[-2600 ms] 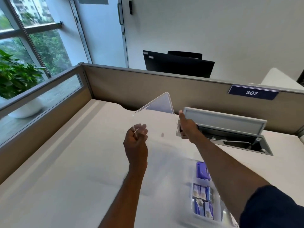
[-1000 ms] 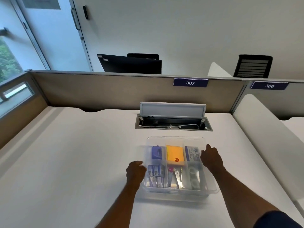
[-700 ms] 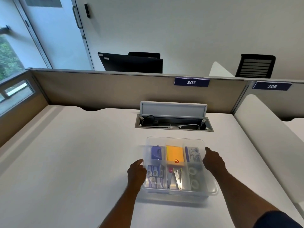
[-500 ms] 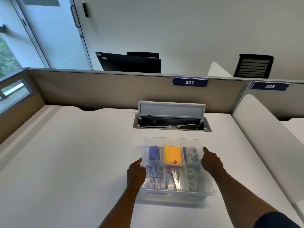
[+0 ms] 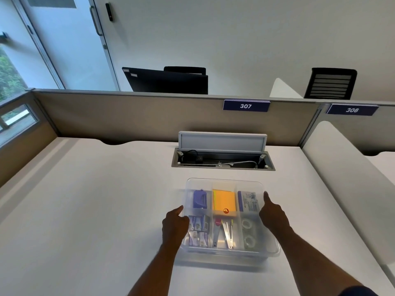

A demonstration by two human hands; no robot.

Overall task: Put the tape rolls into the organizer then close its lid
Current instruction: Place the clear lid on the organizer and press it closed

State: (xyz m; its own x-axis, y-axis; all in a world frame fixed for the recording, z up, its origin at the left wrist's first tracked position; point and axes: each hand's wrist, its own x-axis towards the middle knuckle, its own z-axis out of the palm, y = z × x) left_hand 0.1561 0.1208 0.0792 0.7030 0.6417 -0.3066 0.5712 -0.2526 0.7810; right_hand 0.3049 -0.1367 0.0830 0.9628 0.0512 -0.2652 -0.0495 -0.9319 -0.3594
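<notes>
Both hands (image 5: pixel 175 224) (image 5: pixel 272 214) press fingers flat on the lidded organizer's (image 5: pixel 224 182) side edges.

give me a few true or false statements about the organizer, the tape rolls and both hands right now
1. Two tape rolls lie in the organizer's near right compartment. True.
2. The left hand holds a tape roll. False: it rests against the organizer's left side.
3. The right hand is at the organizer's right side. True.
4. The orange notepad sits in the far left compartment. False: far middle.
5. The desk's cable hatch is shut. False: its flap stands open.
</notes>
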